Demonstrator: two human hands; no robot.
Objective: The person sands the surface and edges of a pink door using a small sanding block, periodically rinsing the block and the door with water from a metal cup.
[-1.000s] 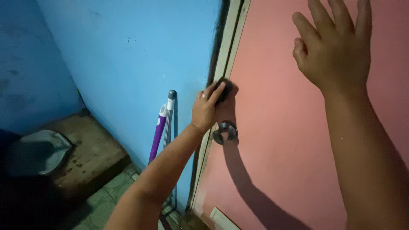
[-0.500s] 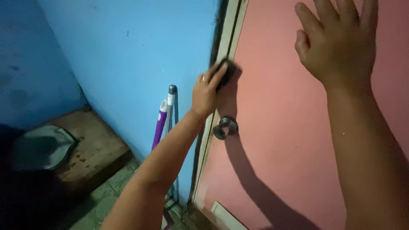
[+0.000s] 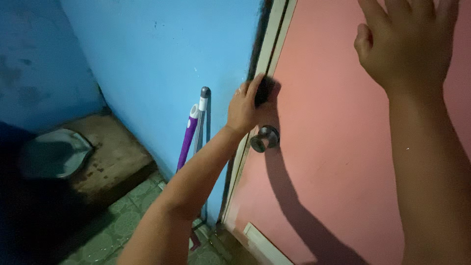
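Single head view, close, facing down and forward at pink door (image 3: 343, 147) beside blue wall (image 3: 162, 64).

Two hands are showing: one left hand (image 3: 244, 110) and one right hand (image 3: 409, 41), each counted once. One dark pad (image 3: 263, 91) is sitting under the left hand's fingers, one round metal door knob (image 3: 265, 138) is showing just below it, and one pink door (image 3: 338, 162) is filling the right side beside one pale door frame (image 3: 271, 44). Two long handles are leaning on the blue wall (image 3: 167, 59), one purple (image 3: 187, 142) and one grey (image 3: 202, 115); one grey dustpan (image 3: 54, 153) is lying on one brown step (image 3: 117, 159).
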